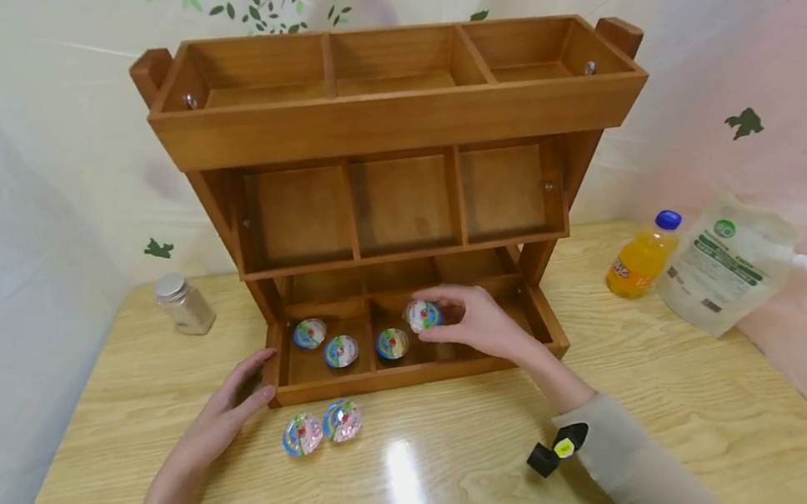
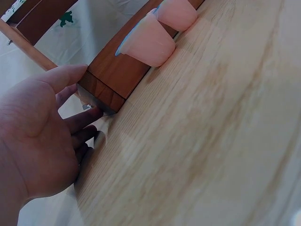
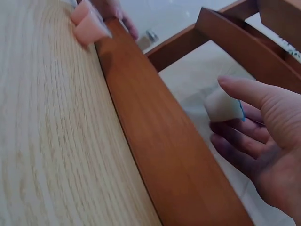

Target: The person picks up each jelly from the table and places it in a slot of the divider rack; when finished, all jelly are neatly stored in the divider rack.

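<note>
A three-tier wooden rack (image 1: pixel 388 123) stands on the table. Over the middle section of its bottom tier, my right hand (image 1: pixel 475 319) pinches a jelly cup (image 1: pixel 422 315) between thumb and fingers; in the right wrist view this cup (image 3: pixel 223 106) looks whitish. Another jelly cup (image 1: pixel 392 343) lies in that section, and two more, a rear one (image 1: pixel 310 333) and a front one (image 1: pixel 341 351), are in the left section. My left hand (image 1: pixel 229 408) grips the rack's front left corner (image 2: pixel 106 92). Two pink jelly cups (image 1: pixel 302 434) (image 2: pixel 148 42) rest on the table before the rack.
A glass jar with a silver lid (image 1: pixel 185 304) stands left of the rack. To the right are an orange drink bottle (image 1: pixel 642 256) and a white spouted pouch (image 1: pixel 726 267). Patterned cloth hangs behind. The rack's upper trays overhang the bottom tier.
</note>
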`<action>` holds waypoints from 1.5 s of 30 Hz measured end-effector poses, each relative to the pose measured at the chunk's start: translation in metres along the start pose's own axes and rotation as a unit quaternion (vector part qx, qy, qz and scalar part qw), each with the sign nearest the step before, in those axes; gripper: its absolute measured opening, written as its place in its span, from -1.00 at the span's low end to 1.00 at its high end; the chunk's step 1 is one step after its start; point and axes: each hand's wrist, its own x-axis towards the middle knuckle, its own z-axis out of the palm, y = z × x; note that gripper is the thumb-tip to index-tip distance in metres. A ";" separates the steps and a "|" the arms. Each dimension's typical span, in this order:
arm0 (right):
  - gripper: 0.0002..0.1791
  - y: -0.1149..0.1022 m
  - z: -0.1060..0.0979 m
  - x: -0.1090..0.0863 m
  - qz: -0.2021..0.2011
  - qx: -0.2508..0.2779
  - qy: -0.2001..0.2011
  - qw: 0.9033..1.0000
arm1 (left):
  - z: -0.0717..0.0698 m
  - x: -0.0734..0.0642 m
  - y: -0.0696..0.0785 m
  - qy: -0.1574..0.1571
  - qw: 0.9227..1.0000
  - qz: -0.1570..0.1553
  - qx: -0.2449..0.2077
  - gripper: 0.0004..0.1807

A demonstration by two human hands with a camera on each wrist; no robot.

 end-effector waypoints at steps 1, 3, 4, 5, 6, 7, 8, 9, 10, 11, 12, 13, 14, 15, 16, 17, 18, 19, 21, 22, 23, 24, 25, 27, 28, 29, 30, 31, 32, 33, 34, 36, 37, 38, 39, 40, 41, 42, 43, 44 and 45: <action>-0.37 0.003 0.001 0.001 0.002 -0.001 0.008 1.000 | 0.000 0.000 0.000 0.000 1.000 -0.002 0.002 -0.34; -0.36 0.007 0.002 0.004 0.007 -0.005 0.024 1.000 | 0.000 -0.001 0.001 0.000 1.000 0.000 0.002 -0.34; -0.36 0.009 0.003 0.005 0.008 -0.006 0.032 0.999 | 0.000 -0.002 0.001 0.000 1.000 0.000 0.000 -0.34; -0.37 0.010 0.004 0.006 0.008 -0.010 0.039 0.999 | 0.001 -0.002 0.001 0.000 1.000 0.001 -0.001 -0.34; -0.37 0.011 0.006 0.007 0.006 -0.014 0.046 0.999 | 0.001 -0.002 0.002 0.001 1.000 0.002 -0.002 -0.34; -0.38 0.012 0.007 0.007 0.003 -0.019 0.054 0.998 | 0.001 -0.003 0.002 0.000 1.000 0.004 -0.004 -0.34; -0.40 0.013 0.008 0.008 0.001 -0.025 0.062 0.998 | 0.002 -0.003 0.003 0.000 1.000 0.006 -0.007 -0.34; -0.41 0.013 0.010 0.008 -0.003 -0.030 0.069 0.997 | 0.002 -0.003 0.003 -0.001 1.000 0.007 -0.007 -0.34; -0.42 0.015 0.011 0.009 -0.007 -0.037 0.077 0.996 | 0.002 -0.003 0.003 0.001 1.000 0.005 -0.008 -0.34; -0.43 0.016 0.012 0.009 -0.012 -0.042 0.083 0.996 | 0.002 -0.003 0.003 0.000 1.000 0.005 -0.008 -0.34; -0.44 0.016 0.013 0.009 -0.018 -0.047 0.089 0.995 | 0.002 -0.003 0.003 0.001 1.000 0.002 -0.006 -0.35; -0.44 0.017 0.014 0.010 -0.025 -0.052 0.094 0.994 | 0.002 -0.003 0.004 0.000 1.000 0.000 -0.004 -0.35; -0.44 0.018 0.015 0.010 -0.029 -0.055 0.099 0.993 | 0.002 -0.003 0.004 0.001 1.000 -0.001 -0.005 -0.34; -0.44 0.018 0.015 0.010 -0.034 -0.058 0.102 0.992 | 0.001 -0.002 0.004 -0.001 1.000 -0.002 -0.003 -0.34; -0.44 0.019 0.016 0.010 -0.037 -0.063 0.105 0.992 | 0.001 -0.002 0.005 0.000 1.000 -0.002 -0.005 -0.34; -0.44 0.018 0.016 0.011 -0.040 -0.066 0.108 0.991 | 0.001 -0.002 0.005 -0.001 1.000 -0.001 -0.004 -0.34; -0.44 0.018 0.017 0.011 -0.042 -0.074 0.109 0.990 | 0.001 -0.002 0.006 0.000 1.000 -0.004 -0.002 -0.34; -0.43 0.018 0.017 0.011 -0.042 -0.083 0.110 0.990 | 0.000 -0.002 0.006 -0.001 1.000 -0.002 -0.002 -0.34; -0.42 0.018 0.018 0.011 -0.043 -0.104 0.108 0.988 | 0.000 -0.002 0.006 -0.001 1.000 -0.004 0.001 -0.34; -0.41 0.018 0.019 0.010 -0.044 -0.114 0.106 0.987 | 0.000 -0.002 0.006 0.000 1.000 -0.003 0.000 -0.34; -0.40 0.018 0.019 0.010 -0.047 -0.124 0.105 0.986 | 0.000 -0.002 0.006 0.000 1.000 -0.004 0.001 -0.34; -0.39 0.018 0.020 0.009 -0.048 -0.133 0.104 0.984 | 0.000 -0.002 0.006 0.000 1.000 -0.004 0.000 -0.34; -0.39 0.018 0.020 0.009 -0.050 -0.141 0.103 0.983 | 0.000 -0.003 0.006 -0.001 1.000 -0.002 -0.003 -0.34; -0.39 0.017 0.021 0.009 -0.055 -0.149 0.104 0.982 | -0.001 -0.003 0.006 -0.001 1.000 0.001 -0.008 -0.33; -0.39 0.017 0.022 0.009 -0.057 -0.152 0.106 0.981 | -0.001 -0.003 0.006 -0.001 1.000 0.001 -0.011 -0.33; -0.40 0.016 0.022 0.009 -0.059 -0.155 0.108 0.980 | -0.001 -0.003 0.006 -0.001 1.000 0.002 -0.011 -0.33; -0.41 0.016 0.022 0.009 -0.060 -0.156 0.110 0.980 | -0.001 -0.003 0.007 0.000 1.000 0.001 -0.012 -0.32; -0.41 0.015 0.022 0.010 -0.062 -0.159 0.111 0.979 | -0.002 -0.003 0.007 0.000 1.000 0.001 -0.013 -0.32; -0.41 0.015 0.023 0.010 -0.064 -0.160 0.113 0.979 | -0.002 -0.003 0.007 0.001 1.000 0.002 -0.012 -0.32; -0.42 0.015 0.023 0.010 -0.065 -0.162 0.113 0.978 | -0.002 -0.003 0.007 0.001 1.000 0.002 -0.012 -0.32; -0.42 0.014 0.023 0.010 -0.065 -0.163 0.114 0.978 | -0.002 -0.003 0.007 0.000 1.000 0.001 -0.012 -0.32; -0.42 0.014 0.023 0.011 -0.063 -0.165 0.113 0.978 | -0.002 -0.003 0.007 0.000 1.000 0.000 -0.011 -0.32; -0.42 0.013 0.023 0.011 -0.061 -0.167 0.112 0.978 | -0.002 -0.003 0.007 0.000 1.000 -0.002 -0.010 -0.32; -0.42 0.013 0.023 0.011 -0.060 -0.168 0.112 0.978 | -0.002 -0.003 0.007 0.000 1.000 -0.005 -0.010 -0.32; -0.42 0.013 0.023 0.011 -0.059 -0.168 0.111 0.978 | -0.002 -0.003 0.007 0.000 1.000 -0.005 -0.010 -0.32; -0.42 0.013 0.023 0.011 -0.058 -0.169 0.112 0.978 | -0.002 -0.003 0.007 0.000 1.000 -0.005 -0.010 -0.32; -0.42 0.012 0.023 0.011 -0.059 -0.170 0.113 0.977 | -0.002 -0.003 0.007 0.001 1.000 -0.004 -0.009 -0.32; -0.43 0.012 0.023 0.011 -0.061 -0.169 0.114 0.977 | -0.002 -0.003 0.007 0.002 1.000 -0.003 -0.008 -0.33; -0.44 0.013 0.023 0.011 -0.062 -0.170 0.116 0.977 | -0.002 -0.003 0.006 0.003 1.000 -0.003 -0.008 -0.33; -0.44 0.013 0.023 0.011 -0.064 -0.171 0.119 0.976 | -0.002 -0.003 0.006 0.003 1.000 0.001 -0.009 -0.34; -0.44 0.013 0.023 0.010 -0.066 -0.172 0.121 0.975 | -0.002 -0.003 0.005 0.004 1.000 0.005 -0.010 -0.34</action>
